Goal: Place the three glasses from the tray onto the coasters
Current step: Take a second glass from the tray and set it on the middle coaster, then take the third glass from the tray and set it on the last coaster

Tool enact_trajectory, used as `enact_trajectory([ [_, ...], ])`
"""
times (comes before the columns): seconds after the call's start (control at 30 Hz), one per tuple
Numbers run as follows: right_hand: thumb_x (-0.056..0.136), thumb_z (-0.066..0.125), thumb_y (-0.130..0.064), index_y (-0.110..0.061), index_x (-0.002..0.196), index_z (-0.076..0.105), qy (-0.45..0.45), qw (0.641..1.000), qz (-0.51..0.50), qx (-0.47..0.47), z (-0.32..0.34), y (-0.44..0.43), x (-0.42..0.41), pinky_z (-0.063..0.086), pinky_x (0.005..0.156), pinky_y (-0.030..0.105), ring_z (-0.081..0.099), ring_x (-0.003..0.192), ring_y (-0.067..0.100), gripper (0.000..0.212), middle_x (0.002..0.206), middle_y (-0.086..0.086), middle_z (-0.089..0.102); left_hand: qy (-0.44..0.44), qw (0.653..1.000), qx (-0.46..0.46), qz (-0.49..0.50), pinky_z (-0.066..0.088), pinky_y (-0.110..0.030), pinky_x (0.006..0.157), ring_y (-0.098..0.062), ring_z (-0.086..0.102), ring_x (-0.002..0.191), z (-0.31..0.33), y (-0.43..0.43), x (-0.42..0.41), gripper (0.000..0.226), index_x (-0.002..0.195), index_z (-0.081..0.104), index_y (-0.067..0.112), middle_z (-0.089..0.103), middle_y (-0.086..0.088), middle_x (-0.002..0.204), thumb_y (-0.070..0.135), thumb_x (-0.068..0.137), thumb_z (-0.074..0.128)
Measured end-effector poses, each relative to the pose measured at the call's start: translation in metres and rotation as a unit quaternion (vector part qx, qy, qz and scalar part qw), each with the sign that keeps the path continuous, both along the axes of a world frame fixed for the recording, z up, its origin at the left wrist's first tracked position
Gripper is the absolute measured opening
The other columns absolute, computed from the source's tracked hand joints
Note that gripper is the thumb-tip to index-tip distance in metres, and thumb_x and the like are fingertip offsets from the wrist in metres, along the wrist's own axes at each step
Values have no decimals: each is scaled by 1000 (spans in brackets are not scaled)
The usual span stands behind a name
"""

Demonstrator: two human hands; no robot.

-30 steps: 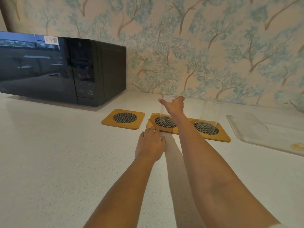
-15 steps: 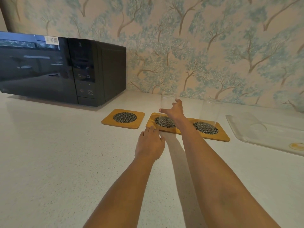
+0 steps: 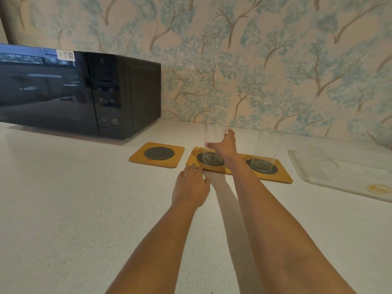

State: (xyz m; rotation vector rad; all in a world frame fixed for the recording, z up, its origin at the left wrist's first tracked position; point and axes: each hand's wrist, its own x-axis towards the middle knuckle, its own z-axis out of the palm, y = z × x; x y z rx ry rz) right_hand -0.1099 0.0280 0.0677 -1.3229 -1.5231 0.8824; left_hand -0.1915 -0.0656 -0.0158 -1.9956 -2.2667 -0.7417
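Observation:
Three wooden coasters with black mesh centres lie in a row on the white counter. The left coaster (image 3: 157,154) is bare. A clear glass (image 3: 213,141) stands on the middle coaster (image 3: 192,159). My right hand (image 3: 226,145) is at its right side, fingers spread and thumb across its front, no longer gripping it. A second glass (image 3: 266,149) stands on the right coaster (image 3: 284,176). A third glass (image 3: 321,159) lies on its side on the clear tray (image 3: 339,183). My left hand (image 3: 191,187) rests flat on the counter, fingertips at the middle coaster's edge.
A black microwave (image 3: 80,92) stands at the back left against the patterned wall. A small yellow round thing (image 3: 377,188) sits on the tray's near right part. The tray lies just right of the coasters.
My right hand has slid down the middle glass from its rim, set it on the coaster and loosened its fingers. The left hand has stayed in place.

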Motion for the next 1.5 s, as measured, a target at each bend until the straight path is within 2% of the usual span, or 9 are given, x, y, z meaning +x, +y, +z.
enact_trajectory([
  [0.13,82,74,-16,-6,149,26,-37,998,-28,29,4,-10,15,35,113,42,36,139,30,83,151,13,34,0,1000,6,-3,22,-40,116,-25,25,142,1,-1,0,52,143,32,15,30,-7,153,41,98,31],
  [0.3,84,70,-17,-10,126,55,-44,996,-43,65,7,-32,47,46,97,36,55,119,25,45,130,10,57,21,999,21,-14,25,-38,115,-23,28,140,6,-4,2,50,141,36,14,34,-6,151,40,99,31],
  [0.5,86,68,-22,-11,113,66,-48,993,-60,94,23,-53,97,50,87,30,60,103,18,28,112,5,66,76,996,45,0,27,-36,114,-24,34,137,10,-13,12,48,138,38,9,39,-9,148,35,100,30],
  [0.63,86,68,-24,-12,110,68,-35,989,-101,102,35,-55,136,42,81,22,58,95,15,26,103,2,66,72,995,50,-43,20,-34,117,-24,25,142,12,-18,53,50,143,31,7,30,-11,153,33,100,29],
  [0.87,86,68,-24,-10,111,67,-26,980,-181,84,39,-46,201,47,94,35,62,110,26,29,115,10,69,42,987,49,-146,19,-36,118,-24,25,141,14,-13,150,49,142,32,7,31,-11,152,32,100,32],
  [1.13,87,66,-27,-9,115,65,-63,963,-259,34,35,-18,268,45,98,36,57,118,30,33,125,14,62,16,986,19,-165,22,-39,115,-27,28,138,16,11,207,46,138,38,8,34,-12,149,32,100,32],
  [1.3,89,63,-32,-9,114,62,-129,959,-250,-28,33,9,290,46,97,37,56,121,33,34,130,16,60,17,988,6,-155,20,-40,117,-27,26,140,17,30,220,47,139,36,8,31,-12,151,34,100,31],
  [1.4,89,62,-35,2,128,53,-164,953,-239,-87,33,23,292,48,96,40,55,121,37,55,133,20,56,12,989,-1,-149,19,-40,117,-27,26,139,15,36,220,48,139,36,8,32,-11,151,35,99,31],
  [1.5,91,60,-37,3,135,46,-199,947,-214,-135,32,34,288,45,104,41,51,127,36,61,139,20,50,-1,989,-2,-145,19,-40,116,-26,26,139,12,39,219,47,137,38,10,33,-10,150,37,99,32],
])
